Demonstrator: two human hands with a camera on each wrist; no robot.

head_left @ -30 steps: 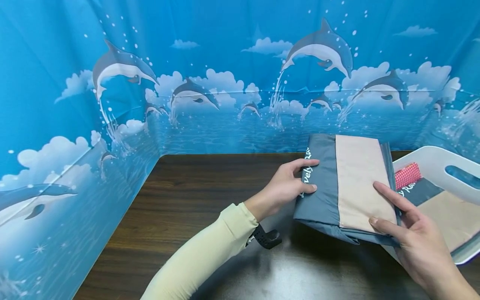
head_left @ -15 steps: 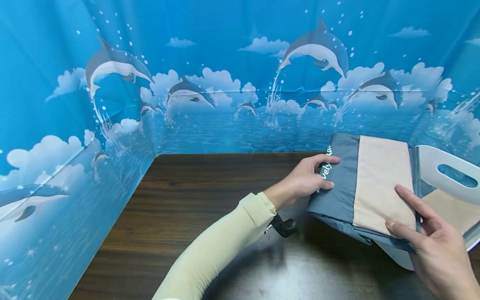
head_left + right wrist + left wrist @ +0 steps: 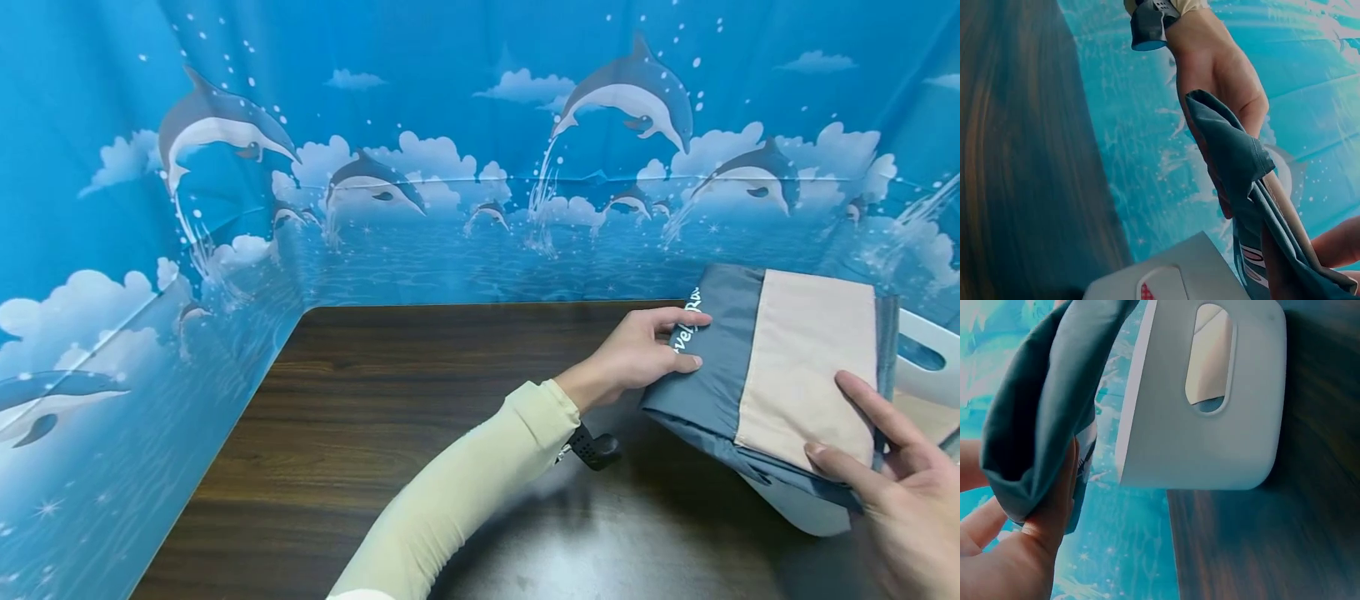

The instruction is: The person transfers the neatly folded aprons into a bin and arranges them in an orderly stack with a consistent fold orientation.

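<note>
Between both hands is a folded grey-and-beige cloth point(image 3: 810, 358) with white lettering along its left side. My left hand point(image 3: 641, 354) grips its left edge, thumb and fingers on either side of the fabric. On the right edge, my right hand point(image 3: 903, 479) holds it with thumb and index finger lying on the beige panel; the other fingers are hidden behind. The cloth is held tilted above the table, in front of a white basket point(image 3: 1241, 456) that it largely covers in the head view. In the right wrist view the cloth point(image 3: 1235, 150) shows its layered folds edge-on.
Inside the basket lies more beige and grey fabric point(image 3: 921, 414). A red checkered thing point(image 3: 1147, 292) shows through the basket's handle hole. The dark wooden table point(image 3: 390, 417) is bordered by a blue dolphin-print curtain point(image 3: 450, 258) at the back and left.
Both hands have carried the folded cloth to the right, and it now covers more of the basket. The grip looks the same. The head view has shifted slightly.
</note>
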